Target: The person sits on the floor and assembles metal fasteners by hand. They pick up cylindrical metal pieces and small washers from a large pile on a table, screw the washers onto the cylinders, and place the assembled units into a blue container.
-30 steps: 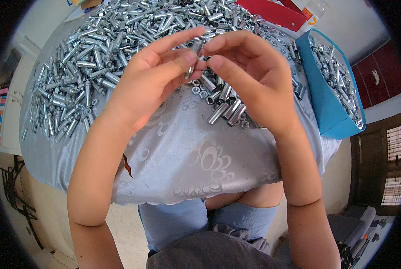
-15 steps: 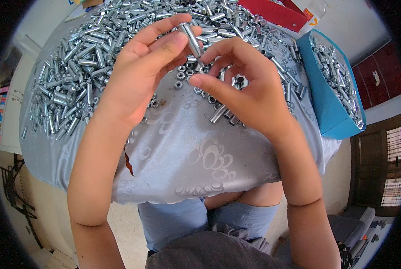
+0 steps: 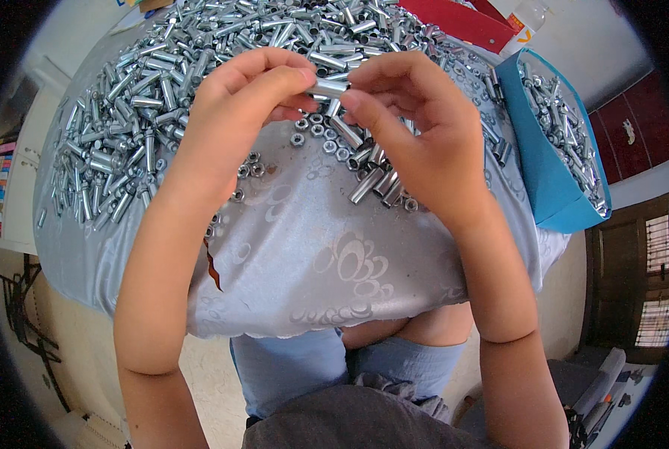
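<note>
A shiny metal sleeve (image 3: 329, 88) lies nearly level between my two hands, above the table. My left hand (image 3: 237, 108) pinches its left end between thumb and fingers. At the other end, the thumb and forefinger of my right hand (image 3: 432, 127) close on the sleeve. My left fingertips cover that end, so whether a bolt or nut sits there cannot be seen. Several hex nuts (image 3: 330, 147) lie on the cloth below. Loose metal sleeves (image 3: 366, 185) rest under my right hand.
A big heap of silver sleeve anchors (image 3: 125, 142) spreads over the far and left parts of the grey patterned tablecloth (image 3: 289, 254), which has a tear. At the right stands a blue bin (image 3: 536, 172) full of anchors. A red box (image 3: 465, 26) and clear bottle (image 3: 527, 26) are behind.
The sleeve has turned from steeply tilted to nearly level and come down a little. My left hand has lowered slightly, and my right fingers have closed on the sleeve's right end.
</note>
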`<state>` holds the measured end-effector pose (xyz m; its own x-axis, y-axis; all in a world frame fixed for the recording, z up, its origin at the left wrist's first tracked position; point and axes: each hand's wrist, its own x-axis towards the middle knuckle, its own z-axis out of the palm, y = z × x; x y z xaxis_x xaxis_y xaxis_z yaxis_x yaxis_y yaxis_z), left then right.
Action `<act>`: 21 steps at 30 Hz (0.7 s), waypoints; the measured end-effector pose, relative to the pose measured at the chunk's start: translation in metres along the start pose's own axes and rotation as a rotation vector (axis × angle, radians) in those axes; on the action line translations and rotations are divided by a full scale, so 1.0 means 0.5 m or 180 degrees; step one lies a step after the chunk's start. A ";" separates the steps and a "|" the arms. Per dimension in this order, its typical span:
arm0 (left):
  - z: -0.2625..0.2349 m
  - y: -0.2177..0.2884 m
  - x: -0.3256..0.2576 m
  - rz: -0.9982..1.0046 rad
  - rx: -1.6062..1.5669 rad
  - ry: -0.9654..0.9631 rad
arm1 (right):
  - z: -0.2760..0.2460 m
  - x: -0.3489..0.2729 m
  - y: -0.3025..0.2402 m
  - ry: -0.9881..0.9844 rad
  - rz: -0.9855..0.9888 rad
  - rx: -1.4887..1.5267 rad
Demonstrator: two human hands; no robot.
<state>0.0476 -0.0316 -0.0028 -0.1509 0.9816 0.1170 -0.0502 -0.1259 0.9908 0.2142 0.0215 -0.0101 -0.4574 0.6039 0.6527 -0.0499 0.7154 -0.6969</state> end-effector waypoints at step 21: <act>0.010 0.007 -0.008 0.0227 0.0446 -0.0635 | -0.006 0.004 -0.025 -0.0034 0.0583 0.0596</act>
<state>0.0528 -0.0354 0.0006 0.0493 0.9816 0.1845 0.0929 -0.1884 0.9777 0.2167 0.0148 0.0010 -0.4832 0.7129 0.5082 -0.1284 0.5165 -0.8466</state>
